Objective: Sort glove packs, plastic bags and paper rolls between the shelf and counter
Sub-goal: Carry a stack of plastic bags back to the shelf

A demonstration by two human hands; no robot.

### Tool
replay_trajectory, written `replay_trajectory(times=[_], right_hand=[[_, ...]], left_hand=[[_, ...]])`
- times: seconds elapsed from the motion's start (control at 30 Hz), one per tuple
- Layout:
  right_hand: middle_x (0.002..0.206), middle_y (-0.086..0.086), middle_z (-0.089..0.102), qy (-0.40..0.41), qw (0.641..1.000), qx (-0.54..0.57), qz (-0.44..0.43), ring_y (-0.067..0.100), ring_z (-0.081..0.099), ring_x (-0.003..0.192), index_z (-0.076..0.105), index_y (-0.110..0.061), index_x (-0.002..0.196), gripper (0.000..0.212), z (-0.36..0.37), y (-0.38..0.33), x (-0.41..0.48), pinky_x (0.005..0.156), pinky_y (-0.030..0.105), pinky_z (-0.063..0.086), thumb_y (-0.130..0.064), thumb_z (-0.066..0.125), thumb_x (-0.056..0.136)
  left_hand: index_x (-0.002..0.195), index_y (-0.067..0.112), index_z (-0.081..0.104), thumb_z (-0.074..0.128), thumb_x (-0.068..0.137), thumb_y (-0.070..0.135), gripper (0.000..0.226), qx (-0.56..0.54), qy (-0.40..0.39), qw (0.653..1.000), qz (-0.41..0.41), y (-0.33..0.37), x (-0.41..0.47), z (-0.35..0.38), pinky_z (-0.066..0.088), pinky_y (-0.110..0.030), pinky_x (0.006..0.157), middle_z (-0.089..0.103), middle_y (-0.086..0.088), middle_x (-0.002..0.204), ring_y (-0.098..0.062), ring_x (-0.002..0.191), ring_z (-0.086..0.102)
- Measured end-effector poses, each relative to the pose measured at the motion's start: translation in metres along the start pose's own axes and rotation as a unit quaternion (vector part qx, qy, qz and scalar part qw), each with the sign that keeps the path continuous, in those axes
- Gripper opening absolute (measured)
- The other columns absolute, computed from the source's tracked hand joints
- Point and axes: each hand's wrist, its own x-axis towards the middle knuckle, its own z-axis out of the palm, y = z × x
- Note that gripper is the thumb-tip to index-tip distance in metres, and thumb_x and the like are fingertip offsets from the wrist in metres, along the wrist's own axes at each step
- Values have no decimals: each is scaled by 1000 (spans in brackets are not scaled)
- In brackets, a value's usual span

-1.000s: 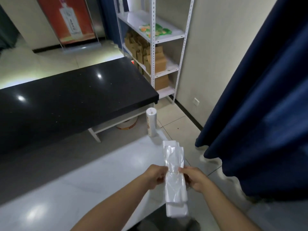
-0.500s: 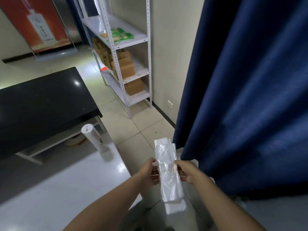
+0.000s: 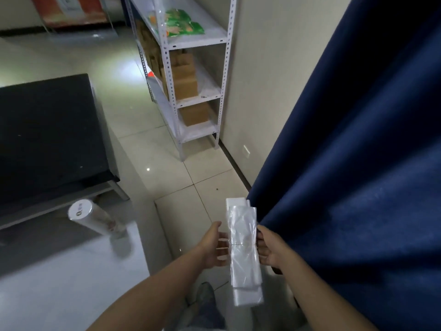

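Observation:
I hold a flat bundle of white plastic bags (image 3: 243, 249) in front of me above the floor, long side pointing away. My left hand (image 3: 214, 247) grips its left edge and my right hand (image 3: 268, 249) grips its right edge. A white paper roll (image 3: 93, 217) stands on the white counter (image 3: 59, 283) at my lower left. Ahead, the white metal shelf (image 3: 198, 41) carries green glove packs (image 3: 181, 23) on an upper level and brown cardboard boxes (image 3: 185, 82) on the levels below.
A black table (image 3: 47, 134) stands at the left, behind the counter. A dark blue curtain (image 3: 358, 175) fills the right side, close to my right hand. Tiled floor (image 3: 176, 168) runs between the table and the shelf. An orange poster stands at the far top left.
The view has swung right and moved toward the shelf. The counter and paper roll have slid to the left. Both hands still hold the bag bundle, now off the counter's edge.

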Motion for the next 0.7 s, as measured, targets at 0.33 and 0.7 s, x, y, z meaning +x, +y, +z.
replay_trajectory(times=[0.33,0.7], right_hand=[[114,17,69,-80,995,-53,20,34,65,104,65,-6,113,49,31,-133,67,89,45,54,-50,48,99],[113,18,68,-177,968,-176,19,35,65,104,64,-6,113,58,79,-273,88,93,47,54,-55,35,102]], left_hand=[[104,11,63,41,93,60,55,-74,50,995,44,102,31,11,55,-42,81,68,-13,98,-29,92,63],[109,8,65,39,94,63,62,-207,145,961,112,200,24,31,54,-47,91,70,-12,100,-29,93,65]])
